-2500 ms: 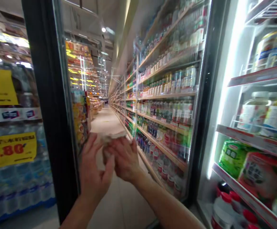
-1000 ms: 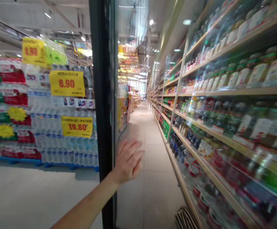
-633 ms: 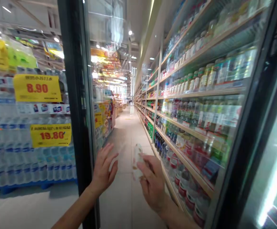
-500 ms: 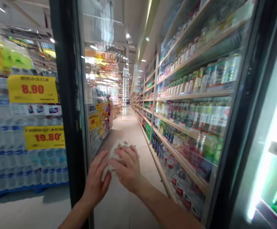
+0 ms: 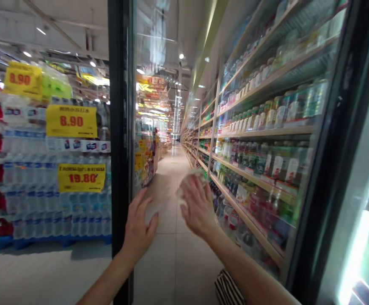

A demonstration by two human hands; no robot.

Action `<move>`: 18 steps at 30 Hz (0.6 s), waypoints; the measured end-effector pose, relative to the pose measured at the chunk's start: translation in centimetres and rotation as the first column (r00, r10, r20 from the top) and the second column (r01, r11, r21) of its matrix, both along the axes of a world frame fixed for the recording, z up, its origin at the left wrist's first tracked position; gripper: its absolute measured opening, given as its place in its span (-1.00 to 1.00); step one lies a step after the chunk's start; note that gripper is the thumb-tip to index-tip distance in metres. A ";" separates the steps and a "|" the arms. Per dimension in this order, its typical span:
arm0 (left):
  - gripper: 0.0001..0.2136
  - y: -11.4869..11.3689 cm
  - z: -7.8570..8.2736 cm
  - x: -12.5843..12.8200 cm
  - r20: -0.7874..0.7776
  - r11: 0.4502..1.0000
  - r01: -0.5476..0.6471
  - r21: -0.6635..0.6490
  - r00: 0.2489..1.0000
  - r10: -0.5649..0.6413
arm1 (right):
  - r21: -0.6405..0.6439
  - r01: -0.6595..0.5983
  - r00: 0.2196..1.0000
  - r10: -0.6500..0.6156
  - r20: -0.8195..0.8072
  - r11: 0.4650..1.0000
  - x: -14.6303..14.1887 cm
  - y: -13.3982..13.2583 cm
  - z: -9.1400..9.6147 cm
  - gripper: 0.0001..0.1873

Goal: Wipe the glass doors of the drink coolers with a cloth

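An open glass fridge door [image 5: 159, 127] with a black frame stands in front of me. My left hand [image 5: 139, 226] rests open against its inner glass near the frame, fingers spread. My right hand [image 5: 197, 207] presses a crumpled white cloth [image 5: 187, 183] flat against the glass a little to the right and higher. The right hand and cloth are smeared by motion. Through the glass I see the shop aisle.
Shelves of bottled drinks [image 5: 260, 140] run along the right, seen through the glass. The lit fridge interior [image 5: 368, 220] is at the far right. Stacked water packs with yellow price signs [image 5: 72, 120] stand on the left. Tiled floor [image 5: 168, 254] stretches ahead.
The right hand with the cloth has slid up and right across the glass, away from the left hand. The left hand has stayed on the glass by the frame.
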State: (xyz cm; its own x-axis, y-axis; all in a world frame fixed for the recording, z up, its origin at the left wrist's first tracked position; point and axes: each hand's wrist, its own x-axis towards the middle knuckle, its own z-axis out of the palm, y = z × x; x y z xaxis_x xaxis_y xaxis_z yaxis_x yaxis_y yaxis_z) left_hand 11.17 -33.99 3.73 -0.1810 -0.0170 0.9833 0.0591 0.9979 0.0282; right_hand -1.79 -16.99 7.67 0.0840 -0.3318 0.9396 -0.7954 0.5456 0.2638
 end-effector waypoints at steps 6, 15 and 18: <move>-0.60 0.6 1.0 -2.6 0.027 0.996 -0.023 -0.091 0.999 0.026 | -0.292 0.108 0.994 -0.097 0.052 0.950 -0.9 -0.7 0.2 -0.55; -0.50 0.3 0.5 -4.8 -0.088 0.979 -0.093 -0.184 0.993 0.078 | -0.191 0.041 0.999 -0.047 -0.027 0.981 -0.1 -1.2 -1.7 -0.55; -0.49 0.3 0.5 -4.5 -0.086 0.986 -0.052 -0.160 0.996 0.038 | -0.318 0.138 0.990 -0.124 0.063 0.938 -0.2 0.3 -2.9 -0.52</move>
State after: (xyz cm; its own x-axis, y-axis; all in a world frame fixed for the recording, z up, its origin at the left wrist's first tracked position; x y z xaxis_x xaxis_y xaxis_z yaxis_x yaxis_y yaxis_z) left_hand 6.67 -33.72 4.18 -0.1025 0.1377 0.9852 0.0094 0.9905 -0.1375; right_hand -1.98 -16.70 4.76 0.0190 -0.0178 0.9997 -0.7175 0.6960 0.0260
